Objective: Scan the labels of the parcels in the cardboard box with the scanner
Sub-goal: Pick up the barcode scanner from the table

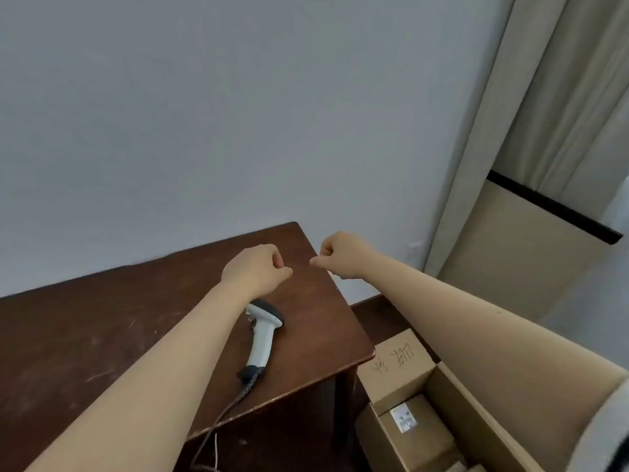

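A white and grey scanner point(261, 338) lies flat on the dark wooden table point(102, 335), its cable trailing off the front edge. My left hand point(257, 267) hovers as a fist above the table, just beyond the scanner, holding nothing. My right hand point(338, 255) is also a fist, held over the table's right corner, thumb tip close to my left hand. On the floor at the lower right stands an open cardboard box point(456, 400). Inside it a brown parcel point(417, 434) shows a white label point(403, 417). My right forearm hides part of the box.
A box flap with handwritten marks point(394, 364) leans against the table's right side. A grey wall rises behind the table. Beige curtains point(544, 131) hang at the right over a black-edged sill point(551, 207).
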